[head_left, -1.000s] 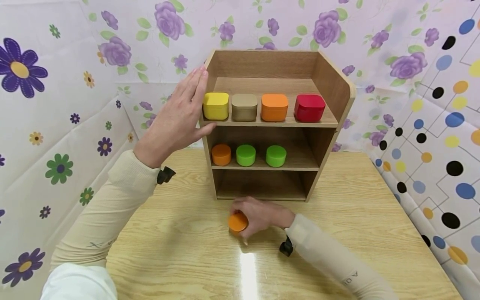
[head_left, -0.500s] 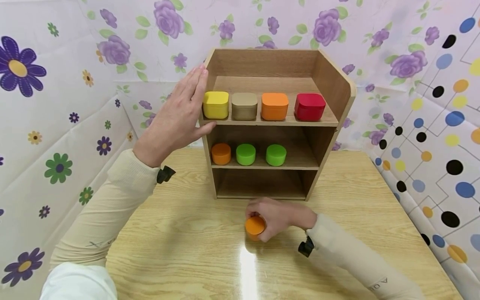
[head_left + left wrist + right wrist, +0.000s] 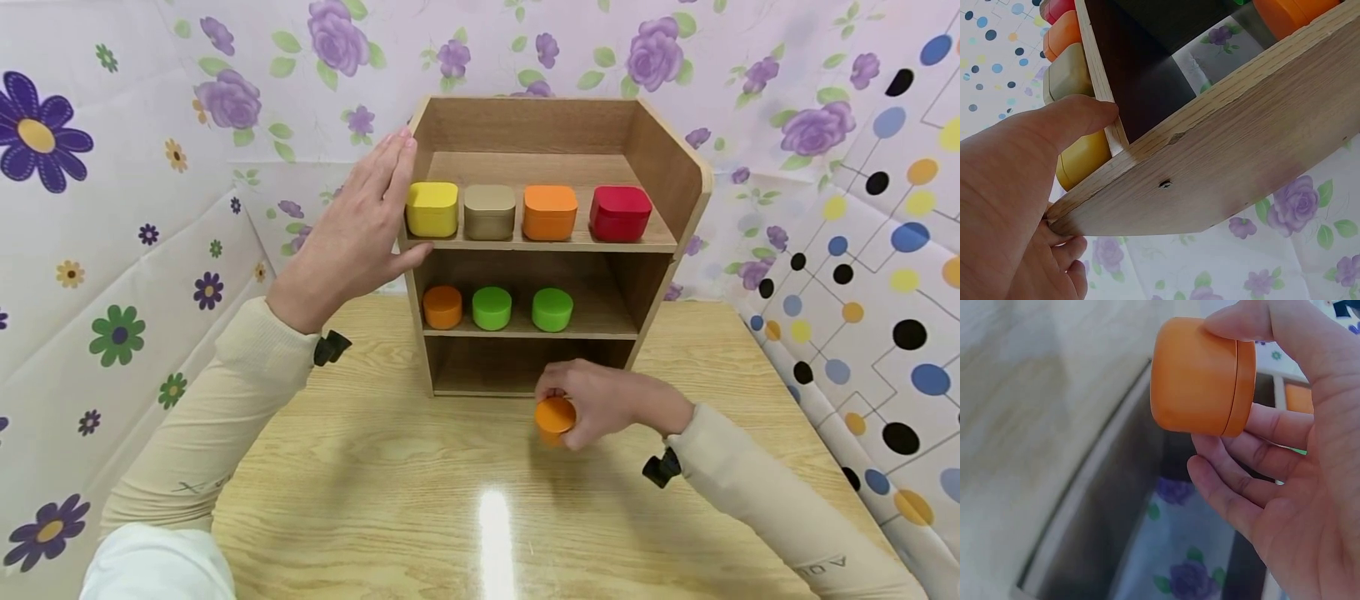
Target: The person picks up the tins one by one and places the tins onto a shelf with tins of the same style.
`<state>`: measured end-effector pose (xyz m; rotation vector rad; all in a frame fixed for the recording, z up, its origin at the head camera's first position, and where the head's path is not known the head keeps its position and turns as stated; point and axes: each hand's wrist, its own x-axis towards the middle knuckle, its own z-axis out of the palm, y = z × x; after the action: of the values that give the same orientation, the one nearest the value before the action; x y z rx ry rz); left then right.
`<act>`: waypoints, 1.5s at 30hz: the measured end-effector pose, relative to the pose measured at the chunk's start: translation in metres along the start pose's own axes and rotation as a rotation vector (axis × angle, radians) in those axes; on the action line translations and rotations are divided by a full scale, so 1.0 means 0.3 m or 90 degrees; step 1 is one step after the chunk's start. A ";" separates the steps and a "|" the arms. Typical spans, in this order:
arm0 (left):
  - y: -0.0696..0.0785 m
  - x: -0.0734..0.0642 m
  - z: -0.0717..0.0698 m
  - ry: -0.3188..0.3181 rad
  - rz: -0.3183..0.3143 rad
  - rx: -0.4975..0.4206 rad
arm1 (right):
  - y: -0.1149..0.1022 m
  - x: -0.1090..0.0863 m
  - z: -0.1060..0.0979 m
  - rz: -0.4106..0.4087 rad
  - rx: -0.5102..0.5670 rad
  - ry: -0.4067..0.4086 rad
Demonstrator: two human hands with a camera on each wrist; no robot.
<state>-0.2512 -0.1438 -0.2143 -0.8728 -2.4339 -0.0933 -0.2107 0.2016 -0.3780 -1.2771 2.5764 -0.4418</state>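
My right hand (image 3: pixel 600 402) grips an orange round lidded container (image 3: pixel 555 417) between thumb and fingers, in front of the lowest compartment of the wooden shelf (image 3: pixel 517 133). In the right wrist view the thumb presses one side of the orange container (image 3: pixel 1194 378), its lid seam showing, above the shelf's compartment. My left hand (image 3: pixel 352 229) rests along the shelf's left side, fingers straight, next to a yellow squarish box (image 3: pixel 432 210). In the left wrist view the left thumb (image 3: pixel 1079 119) lies over the upper board's front edge, with the other fingers on the outer side of the panel.
Beside the yellow box on the top stand a khaki box (image 3: pixel 489 213), an orange box (image 3: pixel 550 213) and a red box (image 3: pixel 620 213). The middle level bears an orange round container (image 3: pixel 442 307) and two green ones (image 3: pixel 491 309). A wooden table (image 3: pixel 360 492) lies below; patterned sheets hang around.
My right hand has carried the orange round container rightward across the table, then up and away from me towards the shelf. The left hand has stayed on the shelf's side.
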 end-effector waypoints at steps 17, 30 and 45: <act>0.001 0.002 -0.002 -0.003 0.004 0.009 | 0.028 -0.086 -0.209 0.040 -0.067 0.062; 0.001 0.001 0.001 0.005 0.007 0.015 | 0.052 -0.088 -0.322 0.061 -0.125 0.108; 0.005 0.002 -0.003 -0.002 0.004 0.016 | 0.056 -0.065 -0.388 0.107 -0.158 0.099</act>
<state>-0.2502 -0.1427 -0.2133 -0.8705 -2.4303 -0.0576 -0.2505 0.2461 -0.2746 -1.1231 2.9162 -0.1996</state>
